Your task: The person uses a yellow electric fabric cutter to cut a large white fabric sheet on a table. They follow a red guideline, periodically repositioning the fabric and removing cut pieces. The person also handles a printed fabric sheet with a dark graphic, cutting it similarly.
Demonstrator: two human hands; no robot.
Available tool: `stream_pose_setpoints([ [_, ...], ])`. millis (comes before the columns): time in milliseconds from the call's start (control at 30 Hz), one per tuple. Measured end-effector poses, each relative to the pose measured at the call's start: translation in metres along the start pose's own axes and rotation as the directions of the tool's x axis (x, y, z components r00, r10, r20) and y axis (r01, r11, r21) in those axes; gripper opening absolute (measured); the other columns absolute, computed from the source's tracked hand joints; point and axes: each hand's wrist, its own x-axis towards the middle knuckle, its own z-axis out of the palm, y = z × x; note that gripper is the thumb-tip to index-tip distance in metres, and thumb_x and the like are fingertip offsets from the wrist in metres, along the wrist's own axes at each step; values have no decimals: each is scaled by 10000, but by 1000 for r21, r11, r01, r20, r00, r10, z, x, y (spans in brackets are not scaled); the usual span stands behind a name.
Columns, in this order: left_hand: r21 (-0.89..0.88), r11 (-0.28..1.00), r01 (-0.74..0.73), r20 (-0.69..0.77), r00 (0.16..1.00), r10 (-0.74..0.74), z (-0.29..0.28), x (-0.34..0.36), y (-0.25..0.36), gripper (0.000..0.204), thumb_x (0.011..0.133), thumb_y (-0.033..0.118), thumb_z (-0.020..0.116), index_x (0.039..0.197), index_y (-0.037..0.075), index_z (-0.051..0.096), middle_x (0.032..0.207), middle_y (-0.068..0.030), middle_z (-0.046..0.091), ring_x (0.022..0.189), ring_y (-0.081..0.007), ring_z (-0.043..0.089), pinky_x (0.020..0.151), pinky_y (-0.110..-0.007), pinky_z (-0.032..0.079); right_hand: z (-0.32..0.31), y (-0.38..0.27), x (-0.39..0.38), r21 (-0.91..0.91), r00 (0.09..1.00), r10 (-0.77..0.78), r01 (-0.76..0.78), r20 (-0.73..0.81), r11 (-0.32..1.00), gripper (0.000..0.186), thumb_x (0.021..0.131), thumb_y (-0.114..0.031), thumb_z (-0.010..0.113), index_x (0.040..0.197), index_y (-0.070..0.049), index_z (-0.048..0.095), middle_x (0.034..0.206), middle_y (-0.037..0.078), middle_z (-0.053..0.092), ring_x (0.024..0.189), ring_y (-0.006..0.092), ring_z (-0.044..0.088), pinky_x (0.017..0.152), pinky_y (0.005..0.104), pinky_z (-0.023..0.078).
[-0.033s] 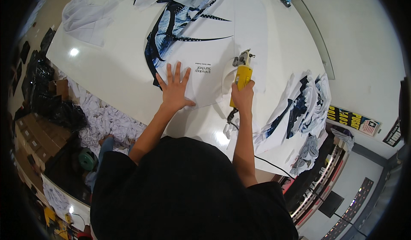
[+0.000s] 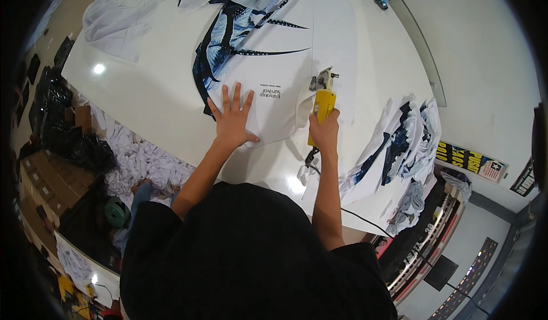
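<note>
A white fabric panel (image 2: 274, 117) with a blue and black fish-like print lies spread on the white table (image 2: 154, 97). My left hand (image 2: 231, 125) presses flat on its lower left part, fingers spread. My right hand (image 2: 324, 133) is wrapped round the yellow handle of an electric fabric cutter (image 2: 325, 102). The cutter's metal head points away from me, at the fabric right of the small dark lettering. A strip of fabric (image 2: 303, 106) curls up just left of the cutter. How far the blade sits in the cloth cannot be made out.
A black cord (image 2: 365, 220) runs from the cutter over the table's near right edge. Printed cut pieces (image 2: 394, 143) are heaped at the right. A thin white cloth (image 2: 114, 26) lies far left. White scraps (image 2: 137, 154), black bags (image 2: 85, 151) and cardboard boxes (image 2: 51, 180) fill the floor leftward.
My right hand and the cutter have shifted very slightly toward me. The left hand stays in the same place on the fabric.
</note>
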Motion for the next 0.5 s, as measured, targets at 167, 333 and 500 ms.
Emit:
stream_pose_setpoints([
  [167, 39, 999, 20, 29, 999, -22, -4, 0, 2, 1466, 473, 649, 934, 1672, 250, 190, 1747, -163, 21, 1586, -467, -76, 1117, -834, -45, -18, 14, -3, -24, 991, -85, 88, 104, 996, 564, 904, -184, 659, 1296, 98, 366, 1103, 381, 643, 999, 501, 685, 848, 507, 563],
  [333, 65, 997, 44, 48, 998, -47, -11, 8, 4, 1478, 461, 621, 953, 1673, 264, 184, 1748, -158, 18, 1587, -459, -85, 1121, -829, -46, -14, 19, 17, 8, 986, -122, 122, 114, 992, 534, 908, -190, 652, 1277, 79, 374, 1062, 363, 652, 951, 489, 694, 808, 499, 566],
  [500, 57, 997, 48, 42, 998, -50, -9, 7, 3, 1487, 446, 602, 966, 1671, 263, 194, 1748, -159, 22, 1588, -457, -86, 1121, -829, -43, -15, 8, 25, 5, 980, -166, 166, 112, 986, 506, 902, -193, 662, 1227, 75, 382, 998, 346, 657, 875, 486, 695, 754, 509, 566],
])
